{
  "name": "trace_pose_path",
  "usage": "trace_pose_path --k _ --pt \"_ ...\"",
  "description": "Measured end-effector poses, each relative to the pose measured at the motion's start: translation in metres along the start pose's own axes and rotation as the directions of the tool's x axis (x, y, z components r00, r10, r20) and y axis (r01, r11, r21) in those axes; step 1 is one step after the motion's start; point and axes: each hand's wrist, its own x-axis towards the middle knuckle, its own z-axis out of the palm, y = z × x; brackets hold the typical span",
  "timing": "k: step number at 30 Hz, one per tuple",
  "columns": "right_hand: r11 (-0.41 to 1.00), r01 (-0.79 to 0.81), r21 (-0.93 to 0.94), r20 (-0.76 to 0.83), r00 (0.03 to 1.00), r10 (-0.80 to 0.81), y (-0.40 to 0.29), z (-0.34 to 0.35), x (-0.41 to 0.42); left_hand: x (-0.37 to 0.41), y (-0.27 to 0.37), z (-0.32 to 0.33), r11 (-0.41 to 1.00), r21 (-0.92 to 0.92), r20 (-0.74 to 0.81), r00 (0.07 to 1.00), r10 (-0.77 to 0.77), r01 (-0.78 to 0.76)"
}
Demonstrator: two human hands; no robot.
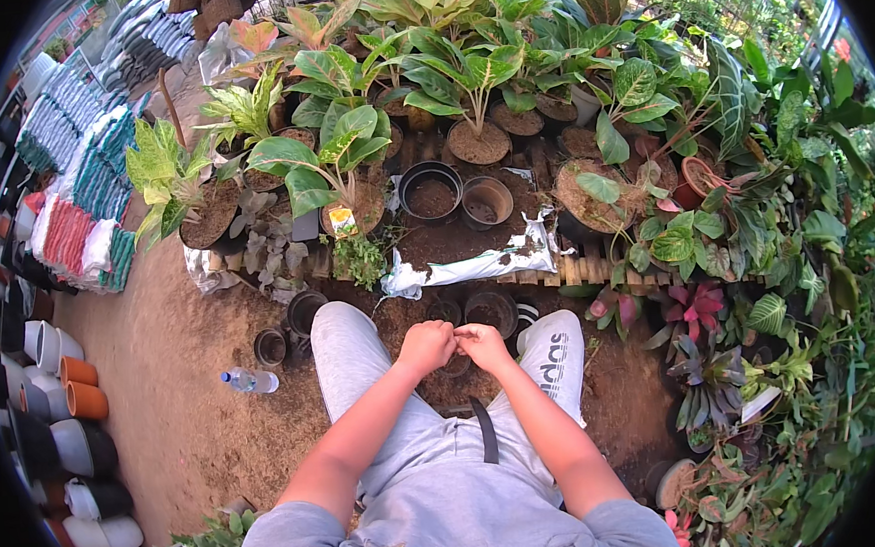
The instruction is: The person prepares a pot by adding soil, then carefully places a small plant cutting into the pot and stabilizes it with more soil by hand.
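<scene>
My left hand [428, 345] and my right hand [482, 346] meet at the fingertips above my lap, between my knees. The fingers are curled, and whether something small is pinched between them cannot be told. Beyond them, a torn white plastic bag [475, 267] with dark potting soil [443, 244] lies on a slatted wooden bench. Behind it on the bench stand a black plastic pot [430, 192] and a smaller brown pot [486, 201], each with some soil inside. Below the hands, several dark pots stand on the ground, partly hidden.
Potted aglaonemas [478, 139] crowd the bench. Trailing plants and a pink bromeliad [695, 309] stand at the right. A plastic water bottle [250, 380] lies on the ground at the left, near a small black pot [270, 347]. Stacked pots [84, 400] line the far left.
</scene>
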Motion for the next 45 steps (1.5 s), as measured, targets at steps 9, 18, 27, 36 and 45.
trace_pose_path --k 9,18,27,36,45 --pt "0.836 0.373 -0.401 0.115 0.927 -0.358 -0.016 0.002 -0.011 -0.007 -0.021 -0.021 0.935 -0.246 0.351 0.922 -0.161 0.257" --pt "0.977 -0.033 0.210 0.273 0.962 -0.026 -0.036 -0.009 -0.028 -0.004 -0.035 -0.036 0.171 -0.745 0.664 0.742 0.092 0.645" --pt "0.927 0.015 0.374 0.097 0.994 -0.055 -0.044 -0.002 -0.025 0.002 -0.034 -0.017 0.018 -0.842 0.539 0.842 -0.022 0.539" --pt "0.960 0.042 0.275 0.042 0.998 -0.055 -0.035 -0.001 -0.016 0.003 -0.030 -0.007 0.250 -0.841 0.450 0.877 -0.170 0.480" --pt "0.949 -0.041 0.313 0.040 0.999 0.030 -0.025 -0.005 -0.008 0.008 -0.001 -0.017 0.930 -0.331 0.014 0.986 -0.165 0.160"
